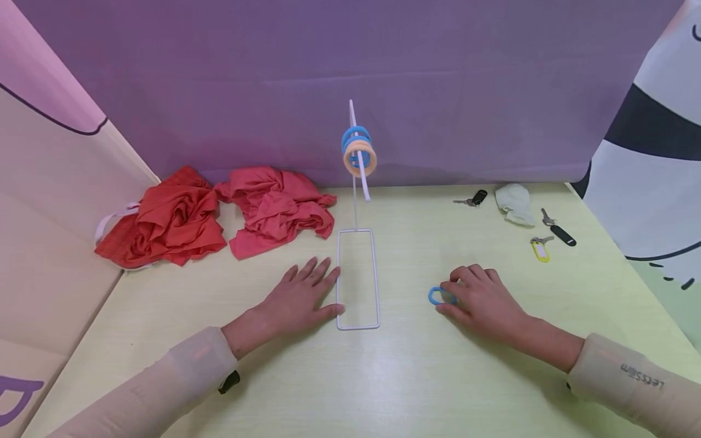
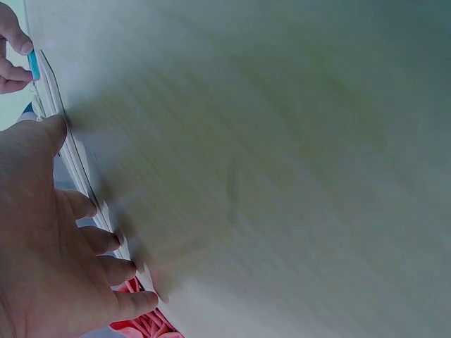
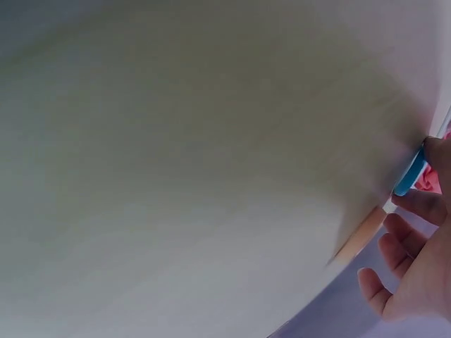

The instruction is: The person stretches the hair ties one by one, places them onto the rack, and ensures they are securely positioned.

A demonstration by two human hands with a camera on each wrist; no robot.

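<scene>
Head view, straight to the far left of the pale table (image 1: 405,377); red cloth (image 1: 177,213) in a crumpled heap, a white strap (image 1: 114,218) poking out; right beside it, pinkish-red cloth (image 1: 276,207), just as rumpled; then down to the left hand (image 1: 301,298), fingers spread and gripping nothing, thumb and forefinger tips against the left rail of the white wire stand (image 1: 375,278); up on the stand's arm (image 1: 364,185), blue rings (image 1: 365,132) bunched behind a peach ring (image 1: 346,159), exact count of blues impossible to tell; across to the right of the stand, and here a loose blue ring (image 1: 431,296), low at the tabletop, apart from the base, pinched between thumb and forefinger of the right hand (image 1: 484,301); in the right wrist view, a peach-coloured piece (image 3: 361,236) near the other fingers, full shape hard to call; farther back, a key with a black tag (image 1: 479,198), then a whitish bundled cloth (image 1: 515,204), a yellow-tagged key (image 1: 540,250), and farthest right a second black-tagged key (image 1: 563,235); behind it all, purple curtain (image 1: 465,91).
</scene>
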